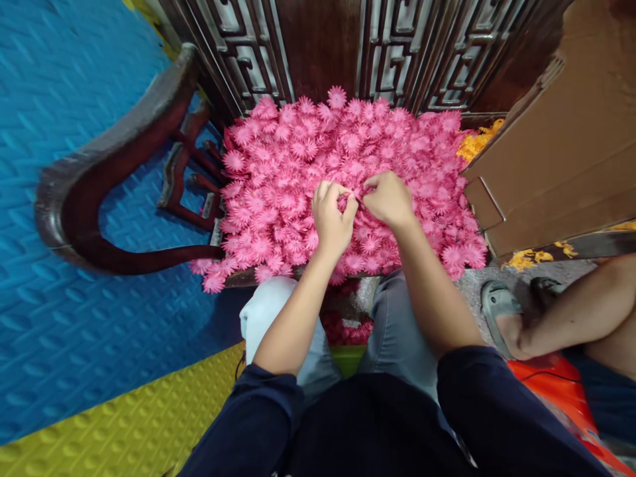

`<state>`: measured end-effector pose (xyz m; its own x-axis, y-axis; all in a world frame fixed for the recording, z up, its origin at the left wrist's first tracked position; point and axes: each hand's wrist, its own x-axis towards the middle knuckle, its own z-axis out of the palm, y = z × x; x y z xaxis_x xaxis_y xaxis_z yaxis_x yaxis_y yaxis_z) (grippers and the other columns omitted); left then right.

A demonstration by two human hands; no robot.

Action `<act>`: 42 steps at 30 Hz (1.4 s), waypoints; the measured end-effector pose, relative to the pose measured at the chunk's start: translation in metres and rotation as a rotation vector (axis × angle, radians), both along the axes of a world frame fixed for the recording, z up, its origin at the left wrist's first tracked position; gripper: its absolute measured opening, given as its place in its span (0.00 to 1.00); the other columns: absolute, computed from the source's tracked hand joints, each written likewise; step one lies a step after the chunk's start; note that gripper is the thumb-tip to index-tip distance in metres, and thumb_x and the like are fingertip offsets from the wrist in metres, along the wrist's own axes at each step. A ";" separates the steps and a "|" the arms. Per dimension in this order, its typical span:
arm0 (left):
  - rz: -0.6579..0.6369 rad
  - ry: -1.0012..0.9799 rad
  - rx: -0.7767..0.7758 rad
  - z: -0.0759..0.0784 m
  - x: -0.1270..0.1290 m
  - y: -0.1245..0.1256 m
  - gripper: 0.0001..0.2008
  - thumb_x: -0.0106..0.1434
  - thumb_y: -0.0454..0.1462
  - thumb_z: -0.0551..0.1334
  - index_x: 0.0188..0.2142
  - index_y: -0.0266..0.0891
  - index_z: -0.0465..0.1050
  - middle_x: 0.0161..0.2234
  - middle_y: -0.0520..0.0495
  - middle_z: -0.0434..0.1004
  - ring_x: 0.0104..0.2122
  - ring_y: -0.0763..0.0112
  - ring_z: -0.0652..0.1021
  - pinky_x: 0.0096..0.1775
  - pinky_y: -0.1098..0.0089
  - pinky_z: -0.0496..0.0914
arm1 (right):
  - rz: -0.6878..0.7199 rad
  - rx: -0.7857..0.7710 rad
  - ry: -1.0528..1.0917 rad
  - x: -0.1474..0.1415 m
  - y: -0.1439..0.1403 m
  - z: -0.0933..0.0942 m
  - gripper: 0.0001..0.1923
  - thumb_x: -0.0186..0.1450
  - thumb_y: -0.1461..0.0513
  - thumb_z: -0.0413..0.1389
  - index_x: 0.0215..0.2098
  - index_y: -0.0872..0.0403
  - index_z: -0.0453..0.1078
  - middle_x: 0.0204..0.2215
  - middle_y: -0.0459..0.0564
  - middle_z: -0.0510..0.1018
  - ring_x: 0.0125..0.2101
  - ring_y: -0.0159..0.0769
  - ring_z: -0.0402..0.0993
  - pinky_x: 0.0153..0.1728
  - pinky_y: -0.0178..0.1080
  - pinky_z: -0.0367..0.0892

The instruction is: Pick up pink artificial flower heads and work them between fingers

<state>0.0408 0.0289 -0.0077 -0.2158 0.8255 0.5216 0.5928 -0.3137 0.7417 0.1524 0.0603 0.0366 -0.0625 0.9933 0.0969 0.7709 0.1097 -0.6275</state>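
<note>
A thick heap of pink artificial flowers with narrow, spiky petals lies in front of me. Over the middle of it, my left hand pinches a small pink flower piece between thumb and forefinger. Close by on the right, my right hand has its fingers closed at the other side of the same piece. Its fingertips are partly hidden, and the exact shape of the piece is too small to make out. Both wrists are just above the heap.
A curved dark wooden armrest stands left of the heap, carved wooden panels behind. To the right are a cardboard sheet, yellow flower pieces and another person's leg. More pink flowers lie below, between my knees.
</note>
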 end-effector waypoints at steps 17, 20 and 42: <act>-0.001 -0.488 -0.193 0.014 -0.047 0.016 0.08 0.61 0.32 0.55 0.25 0.40 0.61 0.24 0.54 0.64 0.26 0.76 0.68 0.34 0.75 0.65 | 0.044 0.053 0.788 -0.053 -0.019 -0.033 0.13 0.61 0.57 0.52 0.22 0.52 0.56 0.20 0.40 0.59 0.24 0.28 0.57 0.30 0.33 0.59; -0.089 -0.434 -0.235 0.017 -0.047 0.012 0.06 0.60 0.36 0.59 0.27 0.40 0.65 0.27 0.53 0.68 0.29 0.75 0.70 0.37 0.74 0.66 | 0.059 0.048 0.820 -0.053 -0.017 -0.038 0.13 0.60 0.59 0.52 0.20 0.53 0.56 0.18 0.39 0.57 0.22 0.26 0.54 0.27 0.33 0.55; 0.262 0.081 -0.120 0.018 -0.035 0.001 0.05 0.60 0.38 0.61 0.34 0.38 0.70 0.38 0.43 0.75 0.44 0.56 0.72 0.51 0.55 0.62 | 0.016 0.164 0.651 -0.053 -0.023 -0.030 0.14 0.61 0.63 0.51 0.20 0.53 0.54 0.17 0.39 0.58 0.22 0.26 0.55 0.27 0.33 0.52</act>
<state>0.0055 0.0294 0.0100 -0.3910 0.8041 0.4479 0.7006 -0.0556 0.7114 0.0999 0.0372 0.0063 0.0455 0.9621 0.2689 0.2383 0.2510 -0.9382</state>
